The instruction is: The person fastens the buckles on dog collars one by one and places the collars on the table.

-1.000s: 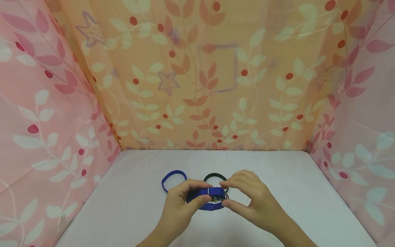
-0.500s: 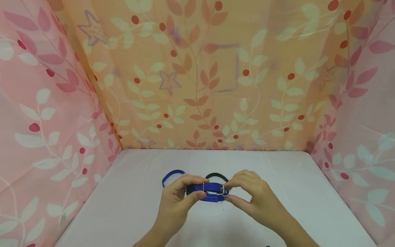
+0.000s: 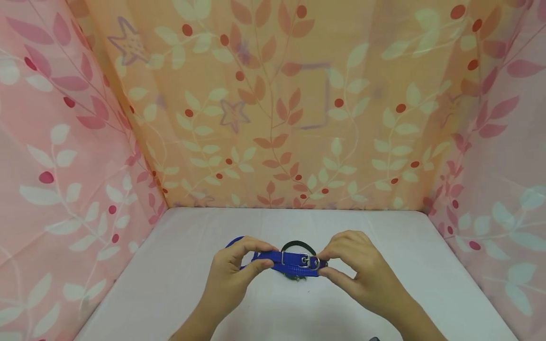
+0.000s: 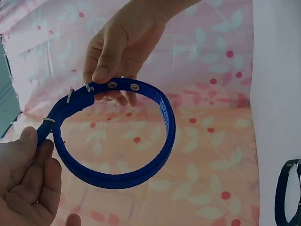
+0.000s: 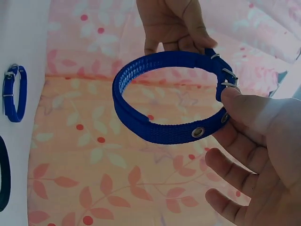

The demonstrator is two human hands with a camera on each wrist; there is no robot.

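Observation:
A blue collar (image 3: 294,258) with a metal buckle and eyelets is held up between both hands, its strap closed into a loop. My left hand (image 3: 232,272) pinches the strap end by the metal keeper, between thumb and fingers. At the buckle, my right hand (image 3: 360,265) pinches the band with thumb and forefinger; its other fingers are loosely bent in the right wrist view. The whole loop (image 4: 115,180) and its eyelets show in the left wrist view. A second blue collar (image 5: 21,101) lies on the table, partly hidden behind my left hand in the head view.
A dark collar (image 3: 298,244) lies on the white table (image 3: 367,227) just behind the held one. Patterned cloth walls (image 3: 273,142) enclose the table at the back and both sides. A small dark thing (image 3: 374,338) shows at the bottom edge.
Both hands have moved slightly apart, the left one leftward. The held collar has turned and risen, so its buckle now faces the head camera, and the second blue collar is more covered.

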